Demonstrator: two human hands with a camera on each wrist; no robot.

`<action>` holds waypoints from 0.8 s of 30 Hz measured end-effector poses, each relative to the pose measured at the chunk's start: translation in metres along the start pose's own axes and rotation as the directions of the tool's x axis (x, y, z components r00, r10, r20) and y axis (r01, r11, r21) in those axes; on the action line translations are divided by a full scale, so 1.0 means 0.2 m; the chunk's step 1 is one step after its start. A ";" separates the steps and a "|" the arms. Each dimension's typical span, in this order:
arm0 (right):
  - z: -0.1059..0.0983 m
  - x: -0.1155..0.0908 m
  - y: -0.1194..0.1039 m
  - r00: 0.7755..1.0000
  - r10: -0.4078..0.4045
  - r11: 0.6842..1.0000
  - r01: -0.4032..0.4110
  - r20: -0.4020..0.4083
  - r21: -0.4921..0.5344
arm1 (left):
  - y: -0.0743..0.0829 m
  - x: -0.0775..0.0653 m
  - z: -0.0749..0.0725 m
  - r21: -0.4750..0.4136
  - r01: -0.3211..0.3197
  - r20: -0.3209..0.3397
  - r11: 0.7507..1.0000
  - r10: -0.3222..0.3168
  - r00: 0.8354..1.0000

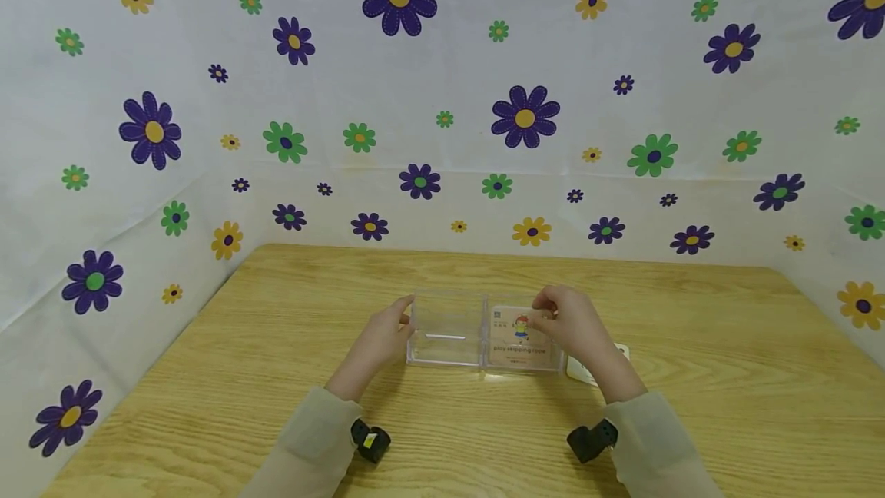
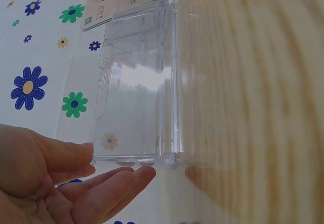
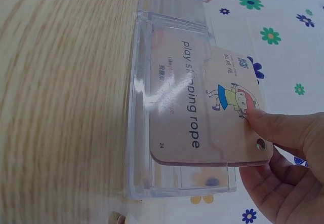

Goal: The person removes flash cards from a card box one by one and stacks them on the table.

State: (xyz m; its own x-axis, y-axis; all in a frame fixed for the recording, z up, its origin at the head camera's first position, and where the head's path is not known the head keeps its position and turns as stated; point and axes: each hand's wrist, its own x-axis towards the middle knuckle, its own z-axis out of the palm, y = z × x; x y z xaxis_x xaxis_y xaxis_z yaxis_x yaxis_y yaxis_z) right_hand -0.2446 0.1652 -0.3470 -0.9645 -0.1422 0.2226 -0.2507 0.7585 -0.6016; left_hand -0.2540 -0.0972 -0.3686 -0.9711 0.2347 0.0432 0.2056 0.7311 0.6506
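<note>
A clear plastic box (image 1: 445, 363) with two compartments stands on the table. My left hand (image 2: 76, 183) holds its left end, the thumb tip at the upper corner and the fingertips along the end wall. Beside that hand, the left compartment (image 2: 131, 112) shows no cards. At the right compartment, my right hand (image 3: 288, 158) pinches a picture card stack (image 3: 192, 112) by its upper corner, thumb on the printed face, fingers behind. The top card shows a skipping figure and "play skipping rope". Its lower part is inside the clear walls; the upper part sticks out above them.
A white card (image 1: 581, 371) lies on the wooden table (image 1: 311, 290) right of the box, partly hidden behind my right wrist. A flower-patterned white cloth (image 1: 456, 98) hangs behind the table and at both sides. Black straps with small cameras (image 1: 373, 443) sit on both wrists.
</note>
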 end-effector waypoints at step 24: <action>0.00 0.00 0.01 0.998 -0.050 0.999 0.050 -0.023 0.007 | 0.00 0.01 0.00 0.012 0.014 -0.001 1.000 -0.014 1.000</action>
State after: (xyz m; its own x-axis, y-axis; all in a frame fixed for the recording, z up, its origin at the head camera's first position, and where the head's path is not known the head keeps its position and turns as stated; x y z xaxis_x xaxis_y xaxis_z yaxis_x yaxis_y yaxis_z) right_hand -0.2449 0.1669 -0.3478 -0.9486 -0.1647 0.2702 -0.2991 0.7458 -0.5952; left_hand -0.2553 -0.0970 -0.3675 -0.9741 0.2235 0.0350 0.1933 0.7419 0.6421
